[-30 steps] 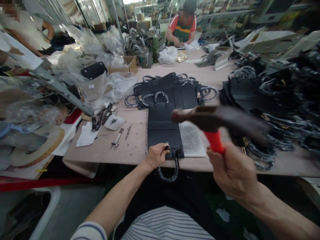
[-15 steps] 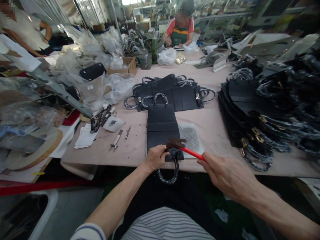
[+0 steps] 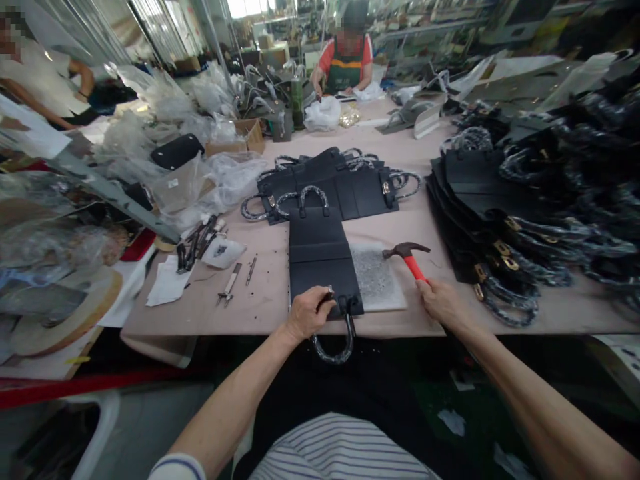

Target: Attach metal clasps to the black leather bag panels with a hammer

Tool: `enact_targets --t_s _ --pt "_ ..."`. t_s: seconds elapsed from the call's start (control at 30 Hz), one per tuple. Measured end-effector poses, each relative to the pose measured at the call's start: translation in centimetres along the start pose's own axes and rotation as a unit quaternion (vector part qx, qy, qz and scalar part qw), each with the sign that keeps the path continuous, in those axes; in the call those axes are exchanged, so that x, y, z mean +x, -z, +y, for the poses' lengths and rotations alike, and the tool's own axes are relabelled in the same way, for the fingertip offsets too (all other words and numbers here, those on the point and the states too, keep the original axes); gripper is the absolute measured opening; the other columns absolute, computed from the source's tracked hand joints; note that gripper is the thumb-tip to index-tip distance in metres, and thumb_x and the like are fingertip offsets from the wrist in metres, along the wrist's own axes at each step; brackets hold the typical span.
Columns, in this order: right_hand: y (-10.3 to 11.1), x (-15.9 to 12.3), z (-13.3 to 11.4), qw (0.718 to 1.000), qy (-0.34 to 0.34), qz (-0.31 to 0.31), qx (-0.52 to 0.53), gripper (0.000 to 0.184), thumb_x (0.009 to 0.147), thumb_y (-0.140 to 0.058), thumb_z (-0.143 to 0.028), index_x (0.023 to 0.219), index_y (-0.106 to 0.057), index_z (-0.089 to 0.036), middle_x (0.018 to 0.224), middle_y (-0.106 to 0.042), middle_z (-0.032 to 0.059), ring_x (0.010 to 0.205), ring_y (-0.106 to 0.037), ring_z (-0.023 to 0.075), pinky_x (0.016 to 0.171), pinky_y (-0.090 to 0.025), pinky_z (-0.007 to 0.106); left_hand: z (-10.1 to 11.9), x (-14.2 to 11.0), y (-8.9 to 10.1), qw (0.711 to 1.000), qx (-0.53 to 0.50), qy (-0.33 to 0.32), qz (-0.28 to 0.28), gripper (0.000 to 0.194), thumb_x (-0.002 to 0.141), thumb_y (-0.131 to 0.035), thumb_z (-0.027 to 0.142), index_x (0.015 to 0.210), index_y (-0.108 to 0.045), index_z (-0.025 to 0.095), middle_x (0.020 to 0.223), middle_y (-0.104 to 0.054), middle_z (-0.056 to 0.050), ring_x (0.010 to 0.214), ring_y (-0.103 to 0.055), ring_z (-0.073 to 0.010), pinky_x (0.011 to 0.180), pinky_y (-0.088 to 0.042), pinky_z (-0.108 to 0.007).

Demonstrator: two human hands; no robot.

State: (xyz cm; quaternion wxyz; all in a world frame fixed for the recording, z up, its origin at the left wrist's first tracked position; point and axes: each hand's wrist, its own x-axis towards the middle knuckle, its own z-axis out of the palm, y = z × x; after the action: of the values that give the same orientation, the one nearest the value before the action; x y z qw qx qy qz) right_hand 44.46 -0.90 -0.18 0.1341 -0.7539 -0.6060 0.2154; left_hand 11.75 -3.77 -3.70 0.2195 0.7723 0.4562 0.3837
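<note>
A black bag panel (image 3: 320, 247) lies flat before me, a plastic-wrapped loop handle at its far end and another wrapped handle (image 3: 334, 359) hanging over the table's front edge. My left hand (image 3: 309, 312) is closed above the panel's near end in a pinch. A short metal punch-like tool (image 3: 330, 291) pokes up from its fingers; its lower end is hidden. My right hand (image 3: 440, 301) grips the red handle of a claw hammer (image 3: 411, 257). The hammer's head is right of the panel, over a pale speckled slab (image 3: 377, 277) that extends from beside the panel.
More black panels with wrapped handles (image 3: 345, 183) lie behind. A tall pile of them (image 3: 495, 193) fills the right side. Small tools (image 3: 230, 283) and white paper (image 3: 163, 283) lie at left, near plastic bags (image 3: 235, 177). A person in an apron (image 3: 345, 63) sits across the table.
The hammer has swung away from my left hand, up and to the right, with my right hand. My left hand stays at the panel's near end. The whole view has shifted slightly.
</note>
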Motion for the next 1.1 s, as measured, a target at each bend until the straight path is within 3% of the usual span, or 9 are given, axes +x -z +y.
enact_targets --t_s 0.07,0.17,0.3,0.37,0.47,0.57,0.8,1.0,1.1 --pt "-0.4 0.3 -0.6 0.997 0.054 0.05 -0.019 0.03 0.091 -0.047 -0.037 0.097 -0.067 -0.014 0.102 -0.068 0.021 0.097 -0.064 0.0337 0.083 -0.049 0.047 0.1 0.1 0.1 1.0 -0.009 0.004 -0.001 0.014 0.093 -0.061 0.025 0.105 -0.065 0.019 0.094 -0.072 -0.006 0.088 -0.07 -0.0199 0.084 -0.056 -0.032" --pt "-2.2 -0.8 -3.7 0.965 0.237 0.115 -0.004 0.043 0.094 -0.049 -0.039 0.127 -0.06 -0.013 0.134 -0.058 0.0215 0.125 -0.053 0.0358 0.102 -0.042 0.052 0.2 0.0 0.0 1.0 -0.025 0.016 0.001 0.014 0.093 -0.061 0.025 0.105 -0.066 0.02 0.095 -0.073 -0.007 0.09 -0.071 -0.0198 0.085 -0.056 -0.032" --pt "-6.4 -3.1 -8.1 0.922 0.383 0.052 -0.02 0.052 0.095 -0.055 -0.042 0.139 -0.055 -0.015 0.148 -0.051 0.0175 0.138 -0.043 0.0348 0.114 -0.033 0.054 0.3 0.2 -0.2 0.995 -0.064 0.071 0.008 0.011 0.09 -0.062 0.024 0.097 -0.07 0.02 0.093 -0.075 -0.006 0.09 -0.072 -0.0197 0.087 -0.056 -0.032" --pt "-8.1 -3.7 -8.9 0.923 0.383 0.021 -0.038 0.054 0.093 -0.057 -0.041 0.142 -0.055 -0.016 0.153 -0.048 0.0159 0.143 -0.036 0.0364 0.117 -0.026 0.057 0.1 0.5 -0.2 0.979 -0.128 0.149 0.049 0.012 0.09 -0.063 0.028 0.096 -0.07 0.019 0.089 -0.075 -0.005 0.085 -0.072 -0.0192 0.084 -0.058 -0.033" --pt "-9.3 -3.9 -8.7 0.929 0.367 0.003 -0.036 0.057 0.093 -0.057 -0.039 0.145 -0.052 -0.018 0.157 -0.044 0.0129 0.147 -0.031 0.036 0.12 -0.021 0.058 -0.7 1.2 0.2 0.911 -0.263 0.271 0.167 0.027 0.091 -0.063 0.042 0.098 -0.067 0.017 0.086 -0.075 -0.005 0.078 -0.073 -0.0186 0.076 -0.061 -0.033" --pt "-9.3 -3.7 -8.2 0.933 0.359 -0.001 -0.03 0.057 0.092 -0.057 -0.04 0.145 -0.053 -0.018 0.158 -0.044 0.0116 0.148 -0.03 0.0349 0.121 -0.02 0.057 -2.0 1.3 1.3 0.87 -0.305 0.315 0.224 0.036 0.083 -0.071 0.048 0.097 -0.066 0.015 0.084 -0.074 -0.005 0.077 -0.073 -0.0177 0.072 -0.062 -0.031" --pt "-9.3 -3.7 -8.3 0.934 0.356 0.0 -0.03 0.058 0.092 -0.057 -0.041 0.145 -0.053 -0.019 0.159 -0.042 0.0108 0.148 -0.03 0.0345 0.121 -0.019 0.056 -3.0 -1.0 3.9 0.882 -0.218 0.328 0.258 0.039 0.08 -0.075 0.049 0.096 -0.07 0.014 0.081 -0.076 -0.006 0.074 -0.074 -0.0197 0.072 -0.063 -0.033" --pt "-9.4 -3.8 -8.2 0.935 0.352 0.007 -0.034 0.057 0.092 -0.057 -0.04 0.145 -0.053 -0.019 0.159 -0.042 0.0091 0.148 -0.031 0.0338 0.122 -0.017 0.055 -1.2 -1.3 3.8 0.92 -0.162 0.292 0.204 0.03 0.081 -0.074 0.039 0.1 -0.072 0.015 0.089 -0.078 -0.007 0.08 -0.075 -0.0192 0.08 -0.061 -0.032" --pt "-9.3 -3.8 -8.3 0.936 0.349 0.005 -0.038 0.057 0.093 -0.056 -0.04 0.146 -0.052 -0.02 0.159 -0.042 0.0085 0.148 -0.03 0.0331 0.122 -0.017 0.054 -1.6 -0.7 4.4 0.914 -0.147 0.306 0.22 0.032 0.082 -0.071 0.04 0.104 -0.071 0.015 0.082 -0.076 -0.005 0.074 -0.073 -0.0178 0.074 -0.06 -0.03"
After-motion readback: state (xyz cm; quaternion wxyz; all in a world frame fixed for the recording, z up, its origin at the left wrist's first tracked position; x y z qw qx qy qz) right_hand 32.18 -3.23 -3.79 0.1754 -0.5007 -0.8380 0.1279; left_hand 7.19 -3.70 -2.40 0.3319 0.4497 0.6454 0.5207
